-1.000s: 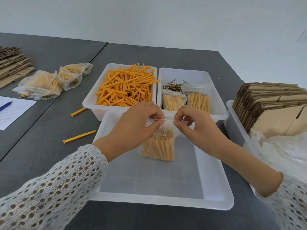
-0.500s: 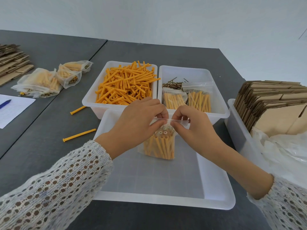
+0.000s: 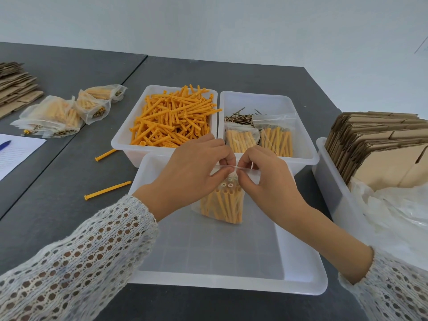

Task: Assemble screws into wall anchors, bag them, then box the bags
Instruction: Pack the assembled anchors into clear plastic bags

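A: Hands?
B: Left hand point(image 3: 194, 172) and right hand point(image 3: 266, 179) both pinch the top strip of a clear zip bag point(image 3: 222, 205), fingertips almost meeting at the middle. Looks like sealing it.
A: Bag where?
B: Upright over the shallow clear tray point(image 3: 227, 281), full of orange anchors with screw heads showing at the top. Held upright probably so nothing spills.
A: Supplies?
B: Bin of loose anchors point(image 3: 173, 121) behind, screws point(image 3: 238, 118) plus two filled bags in the bin beside it. Flat cartons point(image 3: 375, 144) in a bin to the right, for boxing.
A: Surface?
B: Dark grey table point(image 3: 58, 181), two stray anchors, finished bags point(image 3: 60, 114) to the far left, plain white wall.
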Tool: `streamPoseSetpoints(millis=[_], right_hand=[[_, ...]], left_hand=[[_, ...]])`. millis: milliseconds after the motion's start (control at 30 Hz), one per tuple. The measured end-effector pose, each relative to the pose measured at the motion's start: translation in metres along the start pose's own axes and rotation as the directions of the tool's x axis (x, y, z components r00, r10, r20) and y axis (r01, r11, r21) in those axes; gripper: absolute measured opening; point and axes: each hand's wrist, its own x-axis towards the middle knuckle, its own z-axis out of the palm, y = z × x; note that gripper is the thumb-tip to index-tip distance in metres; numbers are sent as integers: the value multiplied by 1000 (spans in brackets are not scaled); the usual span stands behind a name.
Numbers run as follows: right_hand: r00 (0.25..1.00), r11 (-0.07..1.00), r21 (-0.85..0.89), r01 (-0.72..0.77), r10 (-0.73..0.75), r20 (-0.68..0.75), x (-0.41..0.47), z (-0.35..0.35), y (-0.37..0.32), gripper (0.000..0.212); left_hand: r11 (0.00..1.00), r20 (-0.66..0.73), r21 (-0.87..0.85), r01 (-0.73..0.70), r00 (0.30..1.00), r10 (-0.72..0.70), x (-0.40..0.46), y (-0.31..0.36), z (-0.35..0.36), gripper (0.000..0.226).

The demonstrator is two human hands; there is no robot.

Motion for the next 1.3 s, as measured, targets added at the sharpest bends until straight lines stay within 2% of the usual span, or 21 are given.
streamPoseSetpoints(millis=[200,433,600,833,1033,1200,1300], right_hand=[[999,995,99,-33,34,-11,3,0,-6,15],[994,990,102,-96,91,54,0,-15,8,7],[993,986,116,-116,112,37,-5,-21,12,14],[988,977,150,-154,153,17,-5,-17,11,8],[989,977,154,-148,146,29,-4,-15,9,5],[996,982,167,-85,84,10,-3,-15,6,6],[993,977,183,-112,114,-4,-1,-14,7,7]], left_hand=[[995,5,-94,37,999,-36,3,5,3,5],[996,21,-74,55,998,-54,2,-2,1,4],[994,32,-97,49,998,-46,4,0,3,3],[997,45,-77,23,999,-20,12,2,8,3],[996,58,-78,33,998,-28,14,2,9,9],[997,93,-70,39,995,-33,18,4,11,7],[993,85,-104,54,995,-45,19,3,10,4]])
